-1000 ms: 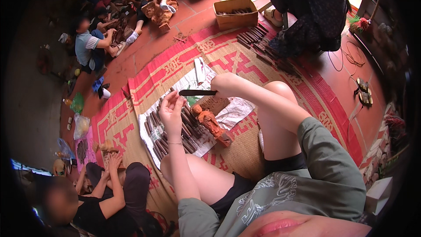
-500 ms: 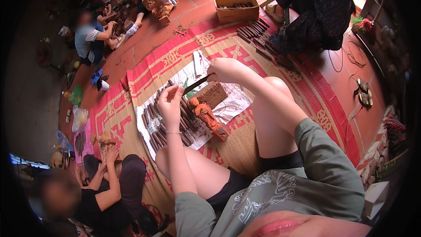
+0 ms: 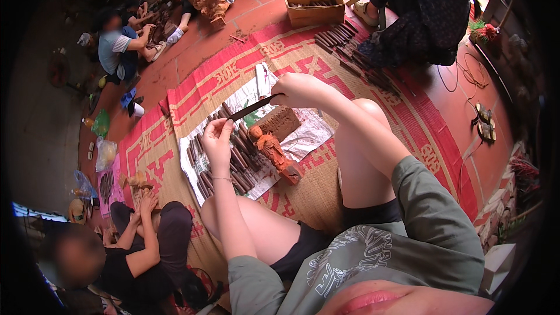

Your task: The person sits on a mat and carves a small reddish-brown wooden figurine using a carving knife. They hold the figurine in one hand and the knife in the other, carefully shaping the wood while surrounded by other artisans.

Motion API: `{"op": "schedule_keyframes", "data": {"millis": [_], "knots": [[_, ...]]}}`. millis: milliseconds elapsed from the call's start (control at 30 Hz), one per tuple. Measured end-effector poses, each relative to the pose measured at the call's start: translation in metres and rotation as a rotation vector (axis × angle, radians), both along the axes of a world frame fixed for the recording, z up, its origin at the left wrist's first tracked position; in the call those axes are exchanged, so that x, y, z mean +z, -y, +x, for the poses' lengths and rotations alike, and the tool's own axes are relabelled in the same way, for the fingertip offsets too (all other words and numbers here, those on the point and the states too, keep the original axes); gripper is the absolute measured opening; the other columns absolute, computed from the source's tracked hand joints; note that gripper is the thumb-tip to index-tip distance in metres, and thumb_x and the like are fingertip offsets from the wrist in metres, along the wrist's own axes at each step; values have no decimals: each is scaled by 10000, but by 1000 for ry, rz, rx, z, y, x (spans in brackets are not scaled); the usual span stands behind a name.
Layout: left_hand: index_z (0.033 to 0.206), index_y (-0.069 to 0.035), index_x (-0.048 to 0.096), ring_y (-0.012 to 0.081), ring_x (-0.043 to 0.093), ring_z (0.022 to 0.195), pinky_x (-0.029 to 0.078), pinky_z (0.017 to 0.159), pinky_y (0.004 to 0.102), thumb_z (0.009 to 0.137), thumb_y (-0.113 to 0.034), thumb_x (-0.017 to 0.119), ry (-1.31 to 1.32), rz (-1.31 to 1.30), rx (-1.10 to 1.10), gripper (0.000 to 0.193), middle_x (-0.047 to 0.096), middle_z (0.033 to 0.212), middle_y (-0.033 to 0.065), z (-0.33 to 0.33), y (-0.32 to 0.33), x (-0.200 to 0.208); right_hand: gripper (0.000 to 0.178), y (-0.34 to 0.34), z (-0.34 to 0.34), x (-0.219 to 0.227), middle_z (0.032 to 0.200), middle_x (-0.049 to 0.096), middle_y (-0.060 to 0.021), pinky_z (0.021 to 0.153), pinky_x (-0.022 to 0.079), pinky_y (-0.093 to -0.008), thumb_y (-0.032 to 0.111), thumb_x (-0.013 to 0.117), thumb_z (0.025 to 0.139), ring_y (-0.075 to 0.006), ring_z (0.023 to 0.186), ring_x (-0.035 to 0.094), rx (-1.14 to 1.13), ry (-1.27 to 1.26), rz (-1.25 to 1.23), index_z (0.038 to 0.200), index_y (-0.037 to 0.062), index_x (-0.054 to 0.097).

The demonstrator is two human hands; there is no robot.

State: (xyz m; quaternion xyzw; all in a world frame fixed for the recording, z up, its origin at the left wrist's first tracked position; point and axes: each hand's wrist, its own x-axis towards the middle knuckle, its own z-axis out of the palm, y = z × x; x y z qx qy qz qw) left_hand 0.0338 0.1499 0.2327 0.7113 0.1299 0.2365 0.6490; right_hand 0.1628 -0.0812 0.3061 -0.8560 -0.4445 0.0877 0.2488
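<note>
A dark, thin strip [image 3: 254, 108], whose kind I cannot make out, stretches in the air between my hands. My left hand [image 3: 217, 136] pinches its lower left end between thumb and fingers. At the upper right end, my right hand [image 3: 289, 88] is closed on it, its fingertips partly turned away. Below lies a reddish carved wooden figure [image 3: 272, 151] on its back, beside a brown block with a carved face [image 3: 280, 122]. Several dark-handled rods, likely carving tools [image 3: 239, 166], lie in rows on a white sheet [image 3: 313, 140] under my left hand.
A red and straw patterned mat [image 3: 315, 195] spreads under my legs. More dark rods [image 3: 338, 36] and a yellowish box [image 3: 315, 13] lie at the far right, near a seated person [image 3: 417, 17]. Another person [image 3: 140, 262] sits close on my left, hands on a pale wooden piece [image 3: 139, 181].
My left hand has moved a little left and down, and my right slightly left and up. More of the dark strip shows between them.
</note>
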Motion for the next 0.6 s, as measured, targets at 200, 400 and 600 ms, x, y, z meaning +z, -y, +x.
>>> {"op": "schedule_keyframes", "data": {"millis": [200,400,600], "knots": [[915,-3,609,82,585,736,471,700,211,853,-115,674,25,-97,1,143,630,815,23,-1,3,2,228,1,-3,2,722,621,-147,643,489,-427,269,601,837,-329,704,619,-5,10,-21,846,49,659],[937,-31,593,82,599,721,492,668,195,862,-94,658,-3,-115,17,118,627,841,32,-1,-3,-2,191,0,-5,0,742,635,-138,629,491,-409,237,643,806,-307,694,626,-7,19,102,870,57,650],[946,-36,579,86,595,722,504,662,206,869,-109,650,-8,-329,38,127,614,819,21,-6,-10,5,247,15,17,13,674,613,-87,563,464,-326,218,697,780,-163,622,620,30,-200,279,949,49,640]]}}
